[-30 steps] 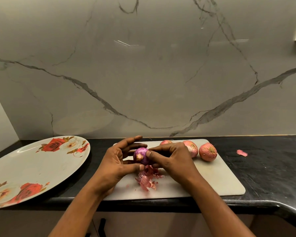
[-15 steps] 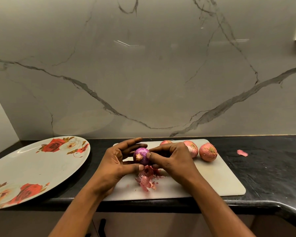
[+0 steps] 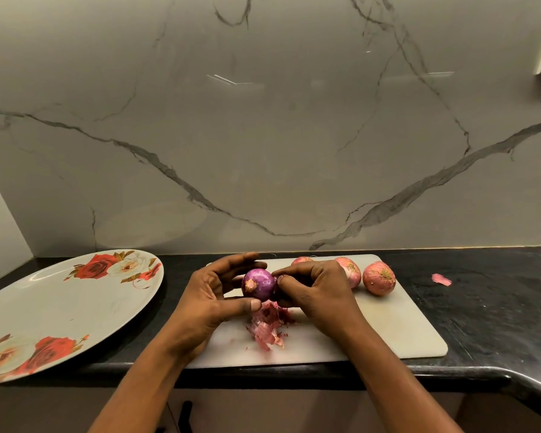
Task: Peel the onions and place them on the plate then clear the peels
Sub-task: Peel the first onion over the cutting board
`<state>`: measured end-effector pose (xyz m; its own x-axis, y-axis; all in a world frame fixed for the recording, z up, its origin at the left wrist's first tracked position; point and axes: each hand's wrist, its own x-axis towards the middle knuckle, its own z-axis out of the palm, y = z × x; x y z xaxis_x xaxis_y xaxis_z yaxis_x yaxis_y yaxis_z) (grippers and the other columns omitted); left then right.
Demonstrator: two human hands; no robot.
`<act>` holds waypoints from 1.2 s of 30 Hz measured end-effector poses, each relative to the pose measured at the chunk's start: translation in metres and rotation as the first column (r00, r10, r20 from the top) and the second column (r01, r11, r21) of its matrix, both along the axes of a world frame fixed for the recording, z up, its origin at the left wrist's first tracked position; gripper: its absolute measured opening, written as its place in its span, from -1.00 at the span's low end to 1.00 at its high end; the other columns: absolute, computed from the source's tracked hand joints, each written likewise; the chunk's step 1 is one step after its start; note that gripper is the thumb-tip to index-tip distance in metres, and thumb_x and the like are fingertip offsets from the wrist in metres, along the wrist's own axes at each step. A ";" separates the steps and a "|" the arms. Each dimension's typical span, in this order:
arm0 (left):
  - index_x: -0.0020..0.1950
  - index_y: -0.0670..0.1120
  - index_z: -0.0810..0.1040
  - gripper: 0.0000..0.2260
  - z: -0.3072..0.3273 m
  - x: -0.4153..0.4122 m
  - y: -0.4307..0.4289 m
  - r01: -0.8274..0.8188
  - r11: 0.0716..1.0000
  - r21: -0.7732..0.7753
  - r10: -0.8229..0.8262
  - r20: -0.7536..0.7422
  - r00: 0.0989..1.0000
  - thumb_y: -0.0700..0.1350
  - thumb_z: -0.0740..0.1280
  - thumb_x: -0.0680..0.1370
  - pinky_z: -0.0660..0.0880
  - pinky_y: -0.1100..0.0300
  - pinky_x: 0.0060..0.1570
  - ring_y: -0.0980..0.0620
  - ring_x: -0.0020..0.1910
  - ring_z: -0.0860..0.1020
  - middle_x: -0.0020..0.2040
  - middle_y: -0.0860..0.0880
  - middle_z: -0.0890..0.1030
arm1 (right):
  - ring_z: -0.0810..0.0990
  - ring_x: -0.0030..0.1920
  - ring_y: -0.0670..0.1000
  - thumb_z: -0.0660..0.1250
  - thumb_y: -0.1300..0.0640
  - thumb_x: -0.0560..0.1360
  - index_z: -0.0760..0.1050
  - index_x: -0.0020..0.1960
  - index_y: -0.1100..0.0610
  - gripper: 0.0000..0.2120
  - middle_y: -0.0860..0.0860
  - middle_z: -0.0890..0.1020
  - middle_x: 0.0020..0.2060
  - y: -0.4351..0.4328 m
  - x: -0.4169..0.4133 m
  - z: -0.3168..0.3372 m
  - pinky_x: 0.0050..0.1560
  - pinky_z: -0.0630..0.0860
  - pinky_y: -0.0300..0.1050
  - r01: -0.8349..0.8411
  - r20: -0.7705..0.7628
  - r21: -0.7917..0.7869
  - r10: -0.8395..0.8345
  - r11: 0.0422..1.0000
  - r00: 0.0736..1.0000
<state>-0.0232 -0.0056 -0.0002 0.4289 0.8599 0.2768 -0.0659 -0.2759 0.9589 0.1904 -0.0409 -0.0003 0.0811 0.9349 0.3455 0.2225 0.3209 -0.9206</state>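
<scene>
A glossy purple onion (image 3: 260,284), mostly peeled, is held just above the white cutting board (image 3: 388,332). My left hand (image 3: 210,303) cups it from the left, thumb under it and fingers behind. My right hand (image 3: 316,292) pinches at its right side with thumb and fingertips. A heap of pink peels (image 3: 267,326) lies on the board right below. Three unpeeled onions sit at the board's far edge: one (image 3: 379,278) at the right, one (image 3: 350,270) partly behind my right hand, one (image 3: 300,260) mostly hidden. The rose-patterned plate (image 3: 60,307) lies to the left.
A single pink peel scrap (image 3: 441,279) lies on the black countertop (image 3: 497,307) to the right of the board. The marble wall rises straight behind the counter. The counter's front edge curves at the lower right.
The onion has turned slightly between my hands and my fingers have shifted on it. The peels, the other onions and the plate have not moved.
</scene>
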 end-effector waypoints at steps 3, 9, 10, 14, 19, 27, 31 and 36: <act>0.45 0.01 0.58 -0.32 0.000 0.000 0.000 -0.011 1.000 -0.004 0.011 0.017 1.000 -0.40 0.56 0.39 0.63 -0.13 0.24 -0.17 0.32 0.63 0.35 -0.08 0.65 | 0.79 -0.19 0.07 0.41 0.33 0.59 0.73 -0.05 0.13 -0.83 0.08 0.77 -0.20 -0.001 0.000 0.002 -0.10 0.74 -0.03 0.012 -0.041 -0.013 -0.012 1.000 0.999; 0.40 0.01 0.63 -0.40 0.000 0.001 -0.001 -0.008 0.999 -0.049 0.012 0.082 0.997 -0.36 0.55 0.40 0.65 -0.01 0.21 -0.21 0.29 0.66 0.37 -0.09 0.63 | 0.79 -0.19 0.07 0.42 0.31 0.59 0.72 -0.03 0.16 -0.88 0.10 0.77 -0.21 0.000 0.000 0.001 -0.06 0.75 0.04 0.051 -0.032 -0.050 -0.052 0.997 0.998; 0.40 0.02 0.64 -0.42 0.000 0.001 -0.001 -0.012 0.999 -0.053 0.016 0.084 0.996 -0.33 0.55 0.41 0.64 -0.01 0.24 -0.19 0.29 0.66 0.37 -0.08 0.63 | 0.79 -0.20 0.07 0.44 0.31 0.58 0.72 -0.02 0.17 -0.89 0.10 0.77 -0.21 0.000 0.000 0.001 -0.06 0.75 0.04 0.056 -0.029 -0.050 -0.057 0.997 0.998; 0.38 0.09 0.65 -0.51 0.003 0.002 -0.001 -0.024 0.997 -0.077 0.031 0.088 0.996 -0.21 0.56 0.48 0.58 -0.06 0.33 -0.14 0.30 0.65 0.35 -0.03 0.64 | 0.79 -0.22 0.06 0.42 0.34 0.57 0.72 -0.02 0.15 -0.86 0.09 0.77 -0.23 0.001 0.001 -0.001 -0.11 0.74 -0.01 0.092 -0.041 -0.030 -0.093 0.995 0.995; 0.39 -0.02 0.61 -0.53 0.003 0.005 -0.001 -0.057 0.992 -0.116 0.074 0.148 0.986 -0.16 0.50 0.46 0.64 -0.02 0.25 -0.20 0.26 0.68 0.34 -0.10 0.62 | 0.78 -0.21 0.05 0.36 0.31 0.62 0.72 0.01 0.13 -0.82 0.06 0.77 -0.19 0.000 0.000 0.000 -0.11 0.75 0.01 0.081 0.015 -0.025 -0.081 0.996 0.997; 0.44 0.01 0.56 -0.50 0.001 0.004 0.002 -0.003 0.991 -0.133 0.025 0.165 0.986 -0.18 0.47 0.49 0.63 -0.03 0.27 -0.22 0.27 0.67 0.38 -0.09 0.60 | 0.79 -0.13 0.00 0.31 0.29 0.65 0.69 0.09 0.13 -0.81 0.05 0.76 -0.07 -0.003 -0.001 0.001 -0.10 0.75 -0.02 0.034 0.024 -0.044 -0.033 0.998 0.999; 0.41 0.00 0.60 -0.54 0.002 0.005 0.001 -0.017 0.990 -0.138 0.040 0.168 0.985 -0.14 0.45 0.49 0.65 -0.01 0.23 -0.22 0.25 0.68 0.38 -0.12 0.58 | 0.79 -0.12 0.03 0.24 0.32 0.65 0.68 -0.01 0.16 -0.76 0.05 0.76 -0.08 -0.004 -0.001 0.003 -0.09 0.75 -0.02 0.031 0.004 -0.040 -0.031 0.999 1.000; 0.37 -0.03 0.63 -0.57 0.002 0.005 -0.002 -0.016 0.997 -0.069 0.024 0.104 0.994 -0.16 0.49 0.49 0.66 -0.03 0.19 -0.19 0.22 0.69 0.30 -0.05 0.66 | 0.79 -0.12 0.03 0.36 0.09 0.67 0.72 0.00 0.18 -0.79 0.07 0.77 -0.11 -0.004 -0.003 0.003 -0.06 0.75 0.06 0.014 -0.002 -0.029 -0.014 0.999 1.000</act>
